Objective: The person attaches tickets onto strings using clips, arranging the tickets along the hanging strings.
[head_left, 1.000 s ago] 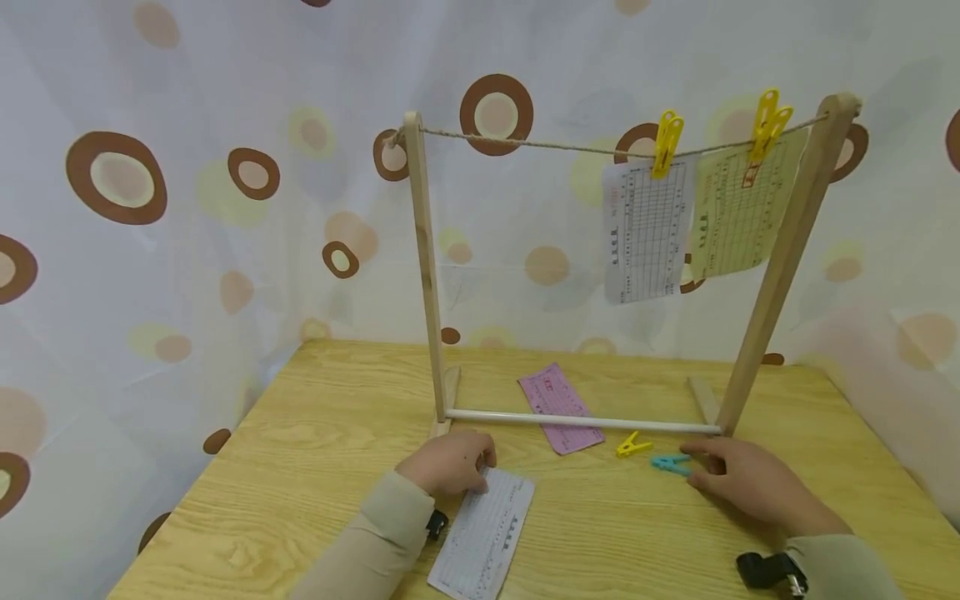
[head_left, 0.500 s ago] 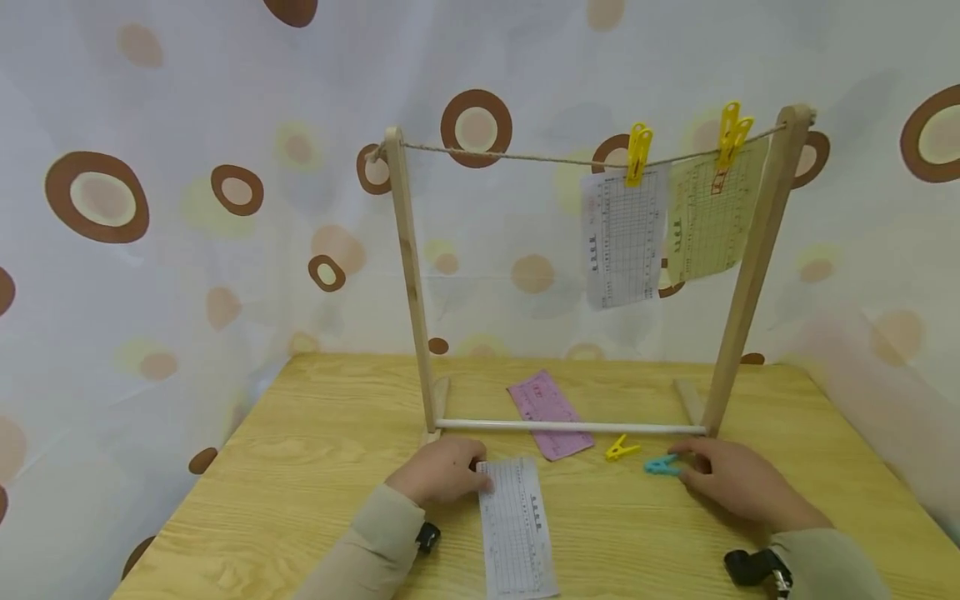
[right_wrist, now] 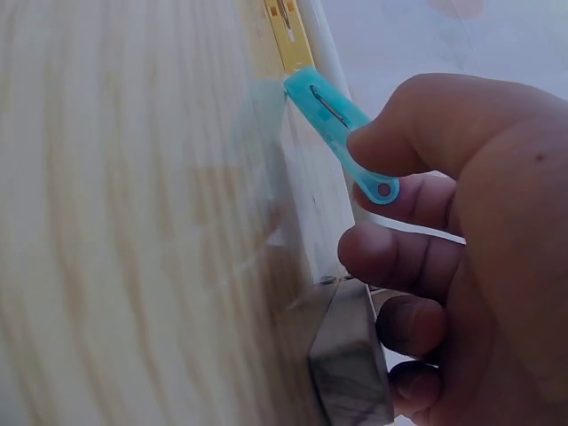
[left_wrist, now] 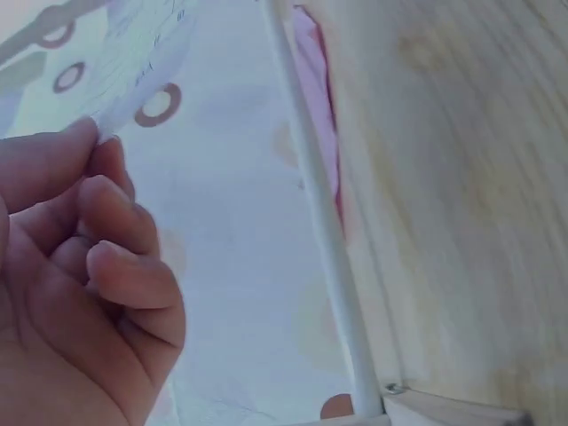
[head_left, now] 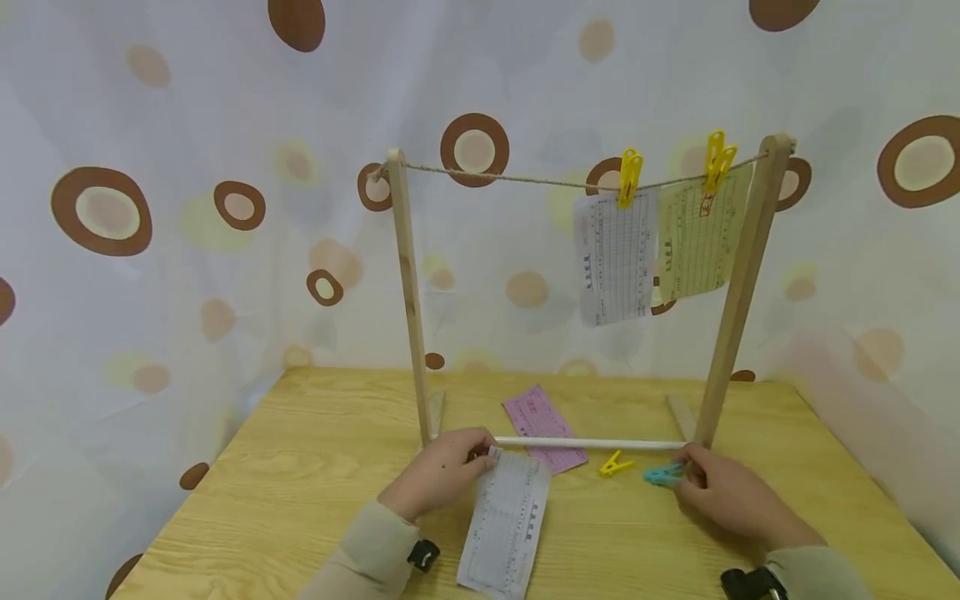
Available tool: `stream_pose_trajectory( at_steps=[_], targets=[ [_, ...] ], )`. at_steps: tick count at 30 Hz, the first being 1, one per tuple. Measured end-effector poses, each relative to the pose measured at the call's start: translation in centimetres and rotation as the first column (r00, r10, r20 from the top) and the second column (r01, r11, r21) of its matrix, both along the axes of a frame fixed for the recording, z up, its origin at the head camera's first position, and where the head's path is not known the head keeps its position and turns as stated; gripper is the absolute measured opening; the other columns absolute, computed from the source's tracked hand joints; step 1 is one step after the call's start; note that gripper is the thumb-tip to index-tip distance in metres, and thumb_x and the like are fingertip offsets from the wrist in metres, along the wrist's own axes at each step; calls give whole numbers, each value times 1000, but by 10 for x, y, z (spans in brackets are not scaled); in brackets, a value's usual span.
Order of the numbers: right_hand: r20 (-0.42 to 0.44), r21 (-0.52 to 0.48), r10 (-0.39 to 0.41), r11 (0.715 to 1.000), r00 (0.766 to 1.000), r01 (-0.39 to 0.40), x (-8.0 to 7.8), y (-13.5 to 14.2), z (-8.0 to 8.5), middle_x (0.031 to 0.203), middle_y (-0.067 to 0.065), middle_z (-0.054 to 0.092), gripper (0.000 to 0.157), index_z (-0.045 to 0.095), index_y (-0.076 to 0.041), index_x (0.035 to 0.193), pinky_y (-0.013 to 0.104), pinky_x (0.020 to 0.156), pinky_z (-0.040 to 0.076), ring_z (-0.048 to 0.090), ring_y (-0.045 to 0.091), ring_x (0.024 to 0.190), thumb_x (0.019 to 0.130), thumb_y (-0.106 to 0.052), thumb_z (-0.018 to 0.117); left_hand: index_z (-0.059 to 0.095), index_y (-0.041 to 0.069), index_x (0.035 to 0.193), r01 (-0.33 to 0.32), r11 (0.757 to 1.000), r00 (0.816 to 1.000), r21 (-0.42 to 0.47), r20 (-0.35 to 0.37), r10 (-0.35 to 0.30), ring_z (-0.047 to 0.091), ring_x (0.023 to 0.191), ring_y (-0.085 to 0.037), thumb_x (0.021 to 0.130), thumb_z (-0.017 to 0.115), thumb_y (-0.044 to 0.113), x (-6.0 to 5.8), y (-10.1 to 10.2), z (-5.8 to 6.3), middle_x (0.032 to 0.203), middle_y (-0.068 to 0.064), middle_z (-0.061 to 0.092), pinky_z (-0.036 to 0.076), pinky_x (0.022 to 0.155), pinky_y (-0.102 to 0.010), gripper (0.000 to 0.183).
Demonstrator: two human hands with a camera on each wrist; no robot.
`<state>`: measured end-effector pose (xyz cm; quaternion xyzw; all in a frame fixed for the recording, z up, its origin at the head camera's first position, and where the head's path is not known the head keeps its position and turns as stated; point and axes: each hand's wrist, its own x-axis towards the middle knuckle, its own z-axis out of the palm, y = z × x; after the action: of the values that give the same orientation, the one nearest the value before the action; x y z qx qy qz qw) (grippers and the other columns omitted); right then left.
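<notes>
The left hand [head_left: 442,473] is pinching a white slip [head_left: 504,527] by its far left corner, thumb against fingers, and is lifting that end off the table [head_left: 262,508]; whether the near end is touching the wood, one cannot tell. The slip is extending from this hand toward the near side and a little right, its long axis running roughly near to far, its far end leaning right. The right hand [head_left: 729,492], standing well apart to the right, is pinching a blue peg [head_left: 663,475] between thumb and forefinger, the peg's free end pointing left, toward the slip. A yellow peg [head_left: 615,464] is lying between slip and blue peg. The governing relation: the string [head_left: 517,177] is running left to right, high above and on the far side of both hands, so the slip's length is lying crosswise to it, with the left hand being the nearer to the string's bare left stretch.
</notes>
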<state>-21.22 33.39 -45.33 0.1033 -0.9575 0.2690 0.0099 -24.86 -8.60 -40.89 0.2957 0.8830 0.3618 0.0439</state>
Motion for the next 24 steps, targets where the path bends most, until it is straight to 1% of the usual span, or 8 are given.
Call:
stream_pose_trajectory(
  at_steps=[6, 10, 13, 15, 18, 21, 23, 24],
  targets=[
    [4, -63, 10, 998, 1000, -10, -2, 3, -3, 74, -2, 47, 29, 60, -8, 117, 25, 53, 35, 39, 7, 57, 93, -19, 71, 67, 18, 104, -36, 995, 998, 97, -40, 40, 56, 78, -9, 104, 60, 21, 6, 0, 11, 90, 10, 63, 49, 69, -28, 7],
    [1, -111, -4, 994, 1000, 4, -1, 1, 1, 76, -1, 48, 32, 62, -7, 119, 26, 51, 36, 39, 8, 57, 95, -26, 72, 69, 18, 102, -48, 989, 995, 140, -81, 59, 57, 79, -9, 106, 57, 21, 9, -2, 20, 93, 11, 65, 50, 69, -29, 13],
    [-56, -111, -33, 993, 998, 26, 3, -4, 11, 76, -1, 49, 34, 66, -7, 119, 27, 52, 37, 40, 8, 58, 96, -32, 71, 70, 19, 100, -54, 985, 991, 165, -112, 73, 59, 77, -8, 105, 58, 22, 12, -3, 27, 91, 12, 65, 50, 68, -29, 14],
    [-122, -90, -48, 995, 991, 38, 6, -9, 22, 78, -2, 49, 33, 68, -8, 119, 27, 54, 36, 41, 9, 61, 96, -32, 71, 71, 19, 100, -61, 982, 986, 179, -142, 87, 58, 75, -8, 105, 58, 21, 13, -5, 33, 89, 13, 65, 50, 67, -29, 13],
    [-250, -54, -43, 998, 967, 30, 10, -16, 40, 81, -5, 50, 29, 71, -9, 118, 27, 54, 37, 43, 8, 64, 96, -28, 72, 71, 20, 99, -81, 979, 975, 189, -188, 117, 58, 73, -8, 104, 60, 21, 15, -8, 45, 88, 13, 65, 50, 66, -28, 12],
    [-387, -5, 0, 1000, 922, -3, 14, -23, 66, 81, -10, 50, 24, 72, -11, 115, 26, 54, 36, 43, 6, 66, 94, -23, 75, 71, 19, 99, -97, 979, 954, 181, -262, 143, 57, 72, -7, 103, 61, 21, 13, -9, 59, 88, 13, 65, 49, 65, -28, 10],
    [-444, 19, 42, 999, 895, -38, 16, -29, 88, 79, -11, 48, 17, 71, -13, 109, 25, 52, 34, 39, 4, 63, 93, -19, 75, 71, 19, 100, -109, 977, 936, 182, -311, 162, 57, 71, -6, 102, 63, 21, 9, -9, 69, 88, 13, 66, 49, 65, -27, 9],
    [-480, 32, 69, 998, 874, -61, 16, -33, 100, 77, -11, 47, 16, 70, -13, 106, 25, 51, 33, 37, 3, 62, 92, -16, 76, 71, 19, 100, -113, 976, 925, 185, -338, 171, 56, 70, -6, 102, 64, 21, 8, -9, 75, 87, 13, 66, 49, 64, -27, 8]
  ],
)
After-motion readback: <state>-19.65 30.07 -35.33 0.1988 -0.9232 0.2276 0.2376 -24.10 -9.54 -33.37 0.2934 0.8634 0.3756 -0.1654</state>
